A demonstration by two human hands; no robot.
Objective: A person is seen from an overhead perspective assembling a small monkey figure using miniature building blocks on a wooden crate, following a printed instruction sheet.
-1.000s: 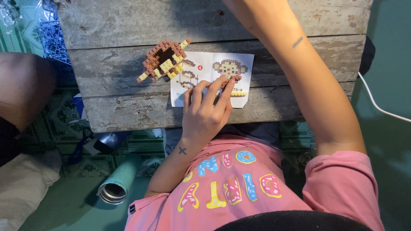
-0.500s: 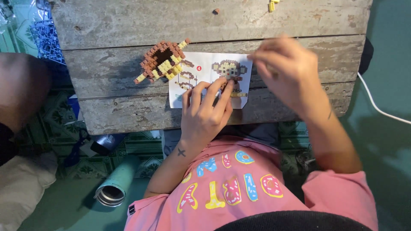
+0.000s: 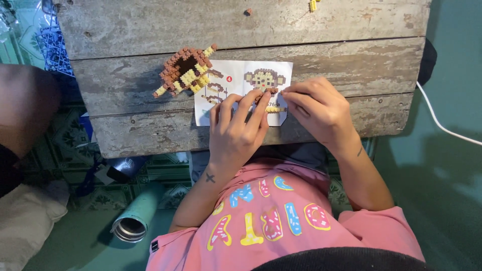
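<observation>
A white instruction sheet (image 3: pixel 236 80) with pictures of a brick monkey lies on the weathered wooden table (image 3: pixel 326 25). My left hand (image 3: pixel 236 133) rests on the sheet, and its fingertips pinch a small brown brick piece (image 3: pixel 267 93). My right hand (image 3: pixel 316 108) is just to the right, with its fingers pinched together against the same piece. A half-built brown and yellow brick figure (image 3: pixel 185 71) stands at the sheet's upper left corner, apart from both hands.
Two loose small bricks, one brown (image 3: pixel 248 11) and one yellow (image 3: pixel 313 5), lie at the table's far edge. On the floor to the left are a metal flask (image 3: pixel 133 221) and another person's knee (image 3: pixel 25 110). A white cable (image 3: pixel 442 120) runs at the right.
My right arm has pulled back from the far side of the table, and the hand has come down beside my left hand at the sheet. The left hand has stayed on the sheet.
</observation>
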